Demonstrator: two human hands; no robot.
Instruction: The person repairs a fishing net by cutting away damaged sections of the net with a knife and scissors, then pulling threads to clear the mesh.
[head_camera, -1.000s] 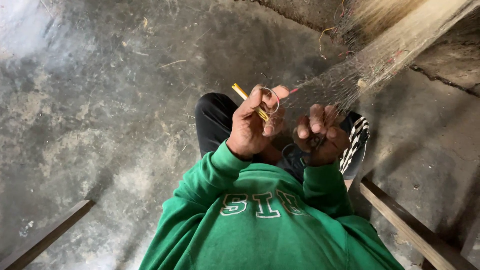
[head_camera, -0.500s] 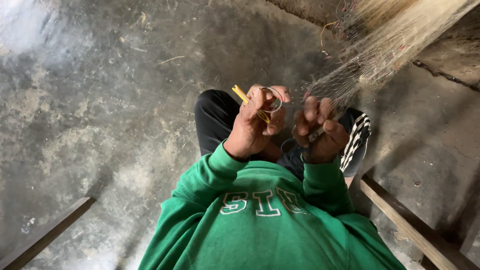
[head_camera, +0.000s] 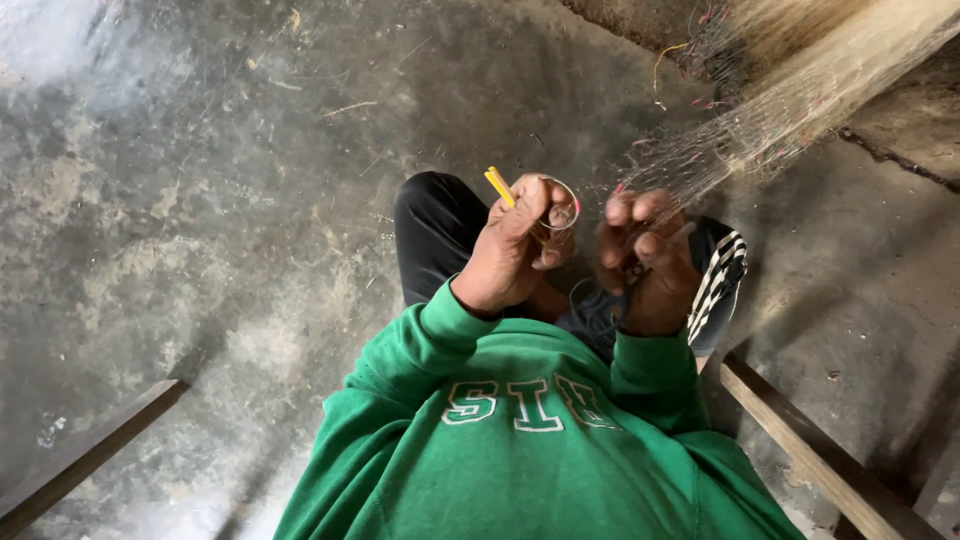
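Looking straight down on a person in a green sweatshirt (head_camera: 520, 450), both hands raised in front of the chest over a grey concrete floor (head_camera: 200, 200). The left hand (head_camera: 515, 250) is closed around a yellow netting needle (head_camera: 498, 186), whose tip pokes up and to the left out of the fist; a loop of thin line (head_camera: 565, 200) curves round beside the fingers. The right hand (head_camera: 650, 260) sits just beside it, fingers curled in and pinching a gather of fine net (head_camera: 780, 110). That net fans out from the fingertips and stretches taut up toward the top right corner of the floor, pale and almost see-through (small red specks dot the mesh). What exactly the right fingertips clamp is too fine to make out beyond the mesh itself. Under the hands, a knee in black trousers (head_camera: 435, 225) and a black-and-white striped cloth (head_camera: 720, 280) to the right. A wooden plank (head_camera: 810, 450) runs along the lower right, another plank (head_camera: 80, 460) slants across the lower left corner. Some blue thread (head_camera: 590, 310) hangs loose between the wrists.
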